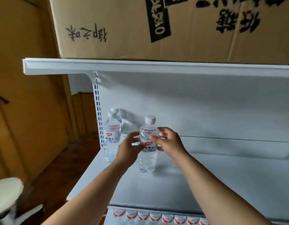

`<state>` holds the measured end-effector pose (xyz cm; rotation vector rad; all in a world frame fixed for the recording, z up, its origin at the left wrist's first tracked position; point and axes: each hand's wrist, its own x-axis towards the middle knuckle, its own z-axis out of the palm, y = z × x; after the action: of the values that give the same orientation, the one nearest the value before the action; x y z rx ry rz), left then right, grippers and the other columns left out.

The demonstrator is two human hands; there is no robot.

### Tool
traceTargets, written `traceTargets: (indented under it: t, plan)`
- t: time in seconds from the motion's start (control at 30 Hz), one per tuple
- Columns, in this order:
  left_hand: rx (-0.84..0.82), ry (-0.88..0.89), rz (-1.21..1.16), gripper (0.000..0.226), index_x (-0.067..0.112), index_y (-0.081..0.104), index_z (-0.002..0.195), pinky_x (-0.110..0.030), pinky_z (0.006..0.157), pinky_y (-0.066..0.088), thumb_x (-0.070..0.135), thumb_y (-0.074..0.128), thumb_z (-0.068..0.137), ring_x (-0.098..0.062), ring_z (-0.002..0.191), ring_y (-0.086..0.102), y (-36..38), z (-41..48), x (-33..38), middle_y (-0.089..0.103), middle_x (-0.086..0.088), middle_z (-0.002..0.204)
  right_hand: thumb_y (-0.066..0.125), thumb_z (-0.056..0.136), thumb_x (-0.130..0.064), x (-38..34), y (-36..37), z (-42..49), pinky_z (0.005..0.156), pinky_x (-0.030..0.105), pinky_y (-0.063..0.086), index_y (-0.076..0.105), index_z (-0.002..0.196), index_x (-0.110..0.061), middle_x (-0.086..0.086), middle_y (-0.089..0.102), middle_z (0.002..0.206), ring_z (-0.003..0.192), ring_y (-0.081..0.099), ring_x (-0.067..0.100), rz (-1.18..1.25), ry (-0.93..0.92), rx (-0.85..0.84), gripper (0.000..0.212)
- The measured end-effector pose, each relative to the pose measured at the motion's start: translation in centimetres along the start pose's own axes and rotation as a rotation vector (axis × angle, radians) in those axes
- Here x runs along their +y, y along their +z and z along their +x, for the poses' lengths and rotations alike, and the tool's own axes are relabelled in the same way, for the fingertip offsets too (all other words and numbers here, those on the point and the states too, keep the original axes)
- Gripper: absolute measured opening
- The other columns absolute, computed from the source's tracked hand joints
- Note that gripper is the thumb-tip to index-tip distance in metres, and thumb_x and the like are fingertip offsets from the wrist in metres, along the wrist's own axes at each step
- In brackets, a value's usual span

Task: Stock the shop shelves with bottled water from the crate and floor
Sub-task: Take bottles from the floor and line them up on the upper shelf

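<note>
A clear water bottle [147,159] with a white cap stands upright on the white shelf [205,184]. My left hand [129,147] curls round its left side and my right hand [169,142] grips its right side at label height. Two more bottles [111,137] stand at the shelf's left end, one behind the other, close to the slotted upright.
A large cardboard box [156,26] sits on the upper shelf [140,67] just above. Below the shelf's front edge a row of several packed bottles [156,216] shows. Wooden panelling [27,95] and floor lie to the left. A white blurred object [6,192] is at lower left.
</note>
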<state>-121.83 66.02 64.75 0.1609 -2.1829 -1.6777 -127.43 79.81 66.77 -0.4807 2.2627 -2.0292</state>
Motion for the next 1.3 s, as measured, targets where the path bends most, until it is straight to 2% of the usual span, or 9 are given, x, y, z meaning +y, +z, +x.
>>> traceTargets:
  t: [0.1,0.2,0.33,0.43,0.6,0.77,0.93,1.07,1.3]
  plan:
    - [0.149,-0.061,0.004,0.025,0.022,0.048,0.082,-0.026,0.073,0.044,0.010,0.070,0.081,-0.020,0.088,0.060,0.0,1.8,-2.1,0.061,0.002,0.090,0.076,0.074,-0.016,0.9,1.6,2.6,0.084,0.049,0.055,0.058,0.089,-0.029,0.004,0.062,0.106,0.098,0.064,0.025,-0.030,0.010,-0.037,0.027]
    - [0.238,-0.094,0.022,0.024,0.020,0.048,0.078,-0.028,0.077,0.043,0.009,0.069,0.081,-0.021,0.094,0.060,0.5,3.5,-3.1,0.061,0.002,0.088,0.079,0.060,-0.035,1.9,2.7,5.1,0.087,0.050,0.053,0.058,0.083,-0.033,0.000,0.065,0.104,0.100,0.064,0.023,-0.071,0.012,-0.054,0.031]
    - [0.346,-0.103,0.108,0.012,0.010,0.060,0.096,-0.030,0.079,0.043,0.008,0.063,0.085,-0.024,0.097,0.060,1.1,5.7,-3.3,0.066,-0.005,0.100,0.072,0.045,-0.051,3.4,3.9,8.3,0.084,0.050,0.054,0.060,0.080,-0.034,-0.004,0.068,0.096,0.094,0.066,0.020,-0.061,0.030,-0.047,0.041]
    - [0.375,-0.138,0.144,0.031,0.009,0.061,0.118,-0.029,0.082,0.043,0.005,0.055,0.088,-0.026,0.102,0.060,1.6,7.3,-3.6,0.064,-0.012,0.112,0.070,0.043,-0.056,4.2,4.8,10.1,0.081,0.048,0.055,0.061,0.079,-0.034,-0.006,0.068,0.090,0.090,0.067,0.019,-0.056,0.030,-0.005,0.044]
    - [0.363,-0.226,0.250,0.054,0.019,0.036,0.143,-0.029,0.104,0.031,0.002,0.040,0.092,-0.024,0.130,0.040,2.5,8.3,-3.5,0.041,-0.009,0.142,0.075,0.075,-0.023,4.3,5.9,11.6,0.085,0.036,0.053,0.060,0.086,-0.025,-0.003,0.068,0.094,0.093,0.065,0.018,-0.147,-0.019,0.064,0.019]
    - [0.413,-0.249,0.142,0.059,0.021,0.038,0.141,-0.028,0.101,0.035,-0.004,0.036,0.088,-0.022,0.125,0.045,2.5,8.8,-3.5,0.049,-0.004,0.138,0.075,0.074,-0.012,4.9,6.8,11.8,0.081,0.020,0.045,0.062,0.097,-0.016,-0.001,0.069,0.102,0.089,0.060,0.009,-0.155,-0.056,0.075,0.027]
    - [0.427,-0.262,0.009,0.054,0.016,0.039,0.136,-0.023,0.082,0.037,-0.007,0.037,0.087,-0.018,0.101,0.049,2.2,9.0,-3.4,0.055,-0.009,0.125,0.075,0.074,-0.014,5.5,8.4,11.9,0.072,0.017,0.040,0.062,0.096,-0.012,0.004,0.069,0.100,0.090,0.063,0.016,-0.165,-0.086,0.136,0.026]
    - [0.368,-0.300,0.066,0.069,0.019,0.018,0.148,-0.037,0.112,0.029,-0.004,0.039,0.087,-0.023,0.136,0.031,2.8,9.1,-3.5,0.031,-0.009,0.149,0.076,0.073,-0.016,5.8,8.6,12.0,0.077,0.020,0.042,0.062,0.100,-0.010,0.006,0.068,0.102,0.096,0.064,0.020,-0.176,-0.078,0.142,0.031]
    - [0.327,-0.347,0.148,0.074,0.021,0.009,0.150,-0.032,0.106,0.033,-0.007,0.033,0.085,-0.026,0.139,0.025,2.8,8.1,-3.6,0.019,-0.008,0.154,0.078,0.073,-0.023,5.4,8.5,12.1,0.076,0.020,0.040,0.063,0.101,-0.010,0.006,0.068,0.105,0.096,0.062,0.021,-0.187,-0.007,0.120,0.035]
